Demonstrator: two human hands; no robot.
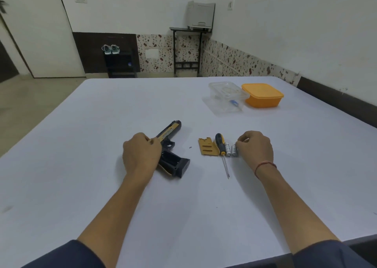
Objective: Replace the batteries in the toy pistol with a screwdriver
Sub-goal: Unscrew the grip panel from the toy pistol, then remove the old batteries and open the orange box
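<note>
The black and yellow toy pistol (171,151) lies on its side on the white table (102,124), its battery compartment open in the grip. My left hand (140,155) holds the pistol at its middle, fingers curled over it. Its yellow cover (208,147) lies to the right, beside a black and yellow screwdriver (221,145) with its tip toward me. Two white batteries (231,149) lie next to the screwdriver. My right hand (255,147) has its fingertips pinching the right-hand battery. A tiny dark screw (190,147) lies between pistol and cover.
A clear plastic box (226,96) with its lid and an orange lidded container (262,95) stand at the table's far right. The table's right edge runs close to the wall. A shoe rack and a small stand are on the floor beyond the table.
</note>
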